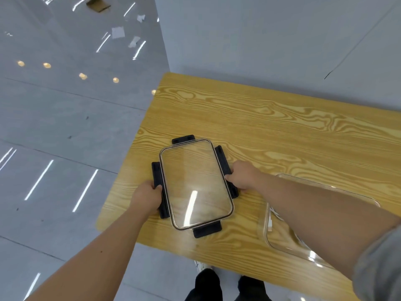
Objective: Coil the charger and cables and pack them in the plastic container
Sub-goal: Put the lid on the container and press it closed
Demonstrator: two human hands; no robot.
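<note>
A clear rectangular lid (196, 184) with black clip flaps on its edges lies flat on the wooden table (271, 131), near the left end. My left hand (146, 197) grips the black flap on its left side. My right hand (242, 175) grips the flap on its right side. To the right stands the clear plastic container (280, 242), mostly hidden under my right forearm. A white cable piece (270, 222) shows inside it at its left wall; the remaining contents are hidden.
The table's left edge and near edge lie close to the lid. A grey wall stands behind the table. Glossy grey floor with paper scraps (118, 32) stretches to the left. My dark shoes (208, 283) show below the table's front edge.
</note>
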